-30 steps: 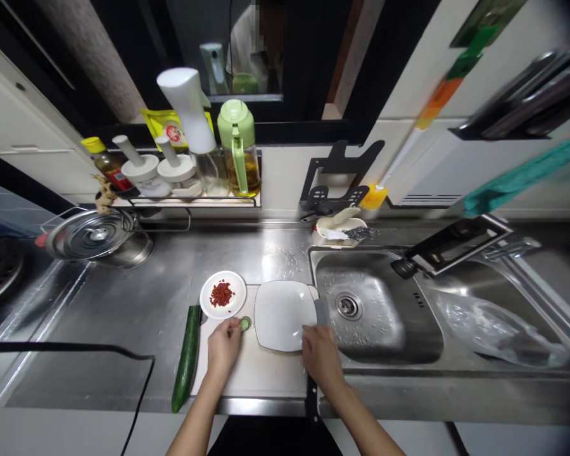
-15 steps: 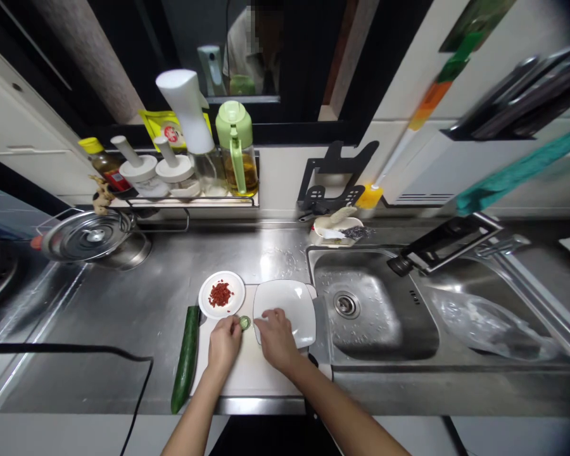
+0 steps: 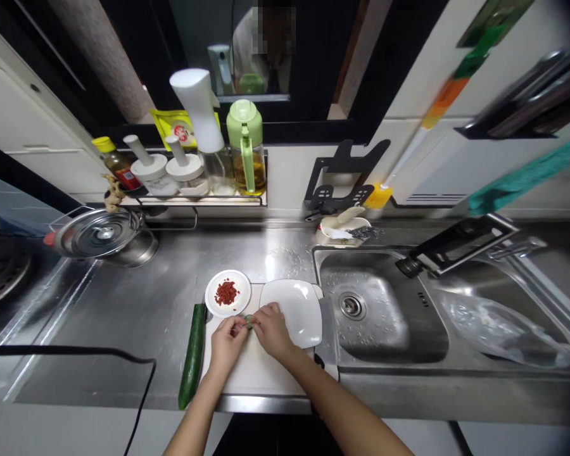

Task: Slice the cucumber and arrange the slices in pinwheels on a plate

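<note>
Left hand: thumb and fingertips of the left hand pinched narrow, holding one side of the slice.
Right hand: the right hand meets it from 3 o'clock, fingertips closed on the other side, wrist beside the square plate.
Cucumber slice: the small cucumber slice sits between both sets of fingertips, above the cutting board, mostly hidden from me.
Round plate: at 11 o'clock from the slice, a round plate bears chopped red pieces.
Square plate: white square plate, 3 o'clock.
Long cucumber: long cucumber, 8 o'clock, along the board's left edge.
</note>
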### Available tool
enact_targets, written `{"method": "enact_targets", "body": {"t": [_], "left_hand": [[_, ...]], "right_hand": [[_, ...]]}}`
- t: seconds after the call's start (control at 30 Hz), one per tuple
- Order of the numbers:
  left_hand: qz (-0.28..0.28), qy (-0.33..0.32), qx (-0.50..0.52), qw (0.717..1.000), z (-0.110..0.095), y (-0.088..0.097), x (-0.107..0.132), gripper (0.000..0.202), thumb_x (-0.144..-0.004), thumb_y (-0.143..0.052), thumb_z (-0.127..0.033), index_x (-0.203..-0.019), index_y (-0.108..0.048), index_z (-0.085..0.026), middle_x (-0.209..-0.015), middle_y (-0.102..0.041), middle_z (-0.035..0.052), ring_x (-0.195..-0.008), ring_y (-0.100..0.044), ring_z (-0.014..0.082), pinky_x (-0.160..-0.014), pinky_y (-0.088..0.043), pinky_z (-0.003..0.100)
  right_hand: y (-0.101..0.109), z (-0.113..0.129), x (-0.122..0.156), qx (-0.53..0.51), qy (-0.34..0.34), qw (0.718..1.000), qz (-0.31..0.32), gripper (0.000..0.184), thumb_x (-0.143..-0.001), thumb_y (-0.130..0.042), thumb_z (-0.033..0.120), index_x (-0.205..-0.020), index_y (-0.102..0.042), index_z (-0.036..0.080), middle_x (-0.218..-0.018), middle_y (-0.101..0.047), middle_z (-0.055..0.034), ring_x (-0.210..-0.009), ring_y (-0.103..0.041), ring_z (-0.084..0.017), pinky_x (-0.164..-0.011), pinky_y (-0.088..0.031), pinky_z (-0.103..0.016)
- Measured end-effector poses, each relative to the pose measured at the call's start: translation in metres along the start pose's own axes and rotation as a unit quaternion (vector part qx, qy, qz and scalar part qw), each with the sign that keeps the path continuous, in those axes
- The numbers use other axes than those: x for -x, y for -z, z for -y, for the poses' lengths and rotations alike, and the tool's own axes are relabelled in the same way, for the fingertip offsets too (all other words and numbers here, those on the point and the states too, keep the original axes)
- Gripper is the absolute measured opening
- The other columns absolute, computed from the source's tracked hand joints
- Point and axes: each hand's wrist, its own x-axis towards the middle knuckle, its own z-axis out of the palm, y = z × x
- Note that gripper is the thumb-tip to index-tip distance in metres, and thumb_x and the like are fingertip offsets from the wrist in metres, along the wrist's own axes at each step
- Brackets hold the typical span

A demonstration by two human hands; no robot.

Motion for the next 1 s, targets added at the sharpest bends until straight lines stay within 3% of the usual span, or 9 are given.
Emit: {"method": "enact_targets", "body": {"t": [0.1,0.23,0.3,0.37,0.5,0.63,0.73,0.83,1.0], "left_hand": [[0.034,0.103,0.124,0.986,-0.006,-0.002,0.001,0.028,-0.07,-0.06,-0.039,-0.086,-0.061,-0.015,-0.068,-0.063,0.0006,-0.059,-0.055,0.0108,-0.055,-0.042,0.021],[0.124,0.304,0.313,0.891,-0.023,-0.009,0.0,0.039,-0.074,-0.06,-0.047,-0.091,-0.06,-0.012,-0.069,-0.065,0.0037,-0.053,-0.056,0.0078,-0.045,-0.038,0.016],[0.154,0.353,0.359,0.85,-0.031,-0.015,-0.001,0.039,-0.074,-0.062,-0.047,-0.09,-0.06,-0.012,-0.069,-0.065,0.0042,-0.053,-0.058,0.0068,-0.045,-0.039,0.015],[0.168,0.359,0.375,0.838,-0.037,-0.022,-0.004,0.034,-0.07,-0.07,-0.039,-0.088,-0.059,-0.013,-0.063,-0.062,0.0008,-0.051,-0.056,0.0054,-0.045,-0.039,0.013],[0.183,0.332,0.362,0.851,-0.04,-0.035,-0.014,0.033,-0.061,-0.078,-0.024,-0.087,-0.061,-0.013,-0.06,-0.06,-0.0021,-0.05,-0.054,0.0042,-0.049,-0.041,0.014],[0.198,0.273,0.309,0.889,-0.044,-0.048,-0.029,0.034,-0.057,-0.078,-0.026,-0.085,-0.066,-0.011,-0.064,-0.064,0.0024,-0.055,-0.057,0.0072,-0.054,-0.043,0.018],[0.207,0.199,0.215,0.933,-0.053,-0.059,-0.047,0.026,-0.059,-0.074,-0.024,-0.081,-0.068,-0.011,-0.063,-0.065,0.0027,-0.052,-0.054,0.008,-0.053,-0.041,0.02],[0.195,0.11,0.094,0.97,-0.066,-0.07,-0.069,0.018,-0.065,-0.066,-0.02,-0.081,-0.069,-0.013,-0.068,-0.068,0.0019,-0.056,-0.057,0.0098,-0.056,-0.042,0.021],[0.165,-0.038,-0.074,0.983,-0.08,-0.087,-0.101,0.016,-0.073,-0.057,-0.019,-0.082,-0.07,-0.018,-0.075,-0.07,0.0015,-0.068,-0.06,0.0127,-0.065,-0.043,0.022]], "right_hand": [[0.012,-0.003,0.008,-0.005,0.021,1.0,-0.02,0.012,-0.082,-0.053,0.015,-0.088,-0.062,0.022,-0.095,-0.06,-0.0033,-0.101,-0.041,-0.02,-0.075,-0.033,-0.03],[0.032,-0.011,0.023,0.008,0.048,0.998,-0.033,0.015,-0.082,-0.052,0.013,-0.088,-0.062,0.022,-0.092,-0.063,-0.003,-0.102,-0.043,-0.02,-0.079,-0.033,-0.031],[0.041,-0.014,0.03,0.021,0.057,0.998,-0.027,0.016,-0.083,-0.05,0.013,-0.088,-0.062,0.022,-0.091,-0.064,-0.0027,-0.105,-0.044,-0.02,-0.08,-0.033,-0.031],[0.049,-0.018,0.036,0.027,0.063,0.997,-0.024,0.016,-0.084,-0.049,0.014,-0.088,-0.062,0.022,-0.09,-0.064,-0.0024,-0.106,-0.044,-0.021,-0.081,-0.033,-0.032],[0.057,-0.028,0.044,0.008,0.041,0.998,-0.043,0.014,-0.085,-0.05,0.017,-0.086,-0.063,0.022,-0.087,-0.065,-0.0024,-0.102,-0.049,-0.019,-0.081,-0.035,-0.031],[0.057,-0.043,0.043,-0.062,-0.062,0.994,-0.064,0.012,-0.082,-0.052,0.019,-0.083,-0.063,0.021,-0.082,-0.066,-0.0011,-0.085,-0.056,-0.016,-0.078,-0.039,-0.028],[0.052,-0.057,0.032,-0.146,-0.18,0.97,-0.073,0.01,-0.079,-0.053,0.019,-0.079,-0.063,0.021,-0.074,-0.066,0.0015,-0.073,-0.059,-0.014,-0.071,-0.041,-0.024],[0.047,-0.071,0.014,-0.16,-0.239,0.954,-0.081,0.01,-0.076,-0.055,0.019,-0.084,-0.061,0.02,-0.067,-0.064,0.0027,-0.065,-0.059,-0.013,-0.062,-0.04,-0.022],[0.048,-0.084,-0.017,-0.128,-0.293,0.942,-0.102,0.019,-0.076,-0.054,0.017,-0.094,-0.052,0.019,-0.072,-0.063,0.0026,-0.069,-0.058,-0.013,-0.061,-0.036,-0.021]]}}
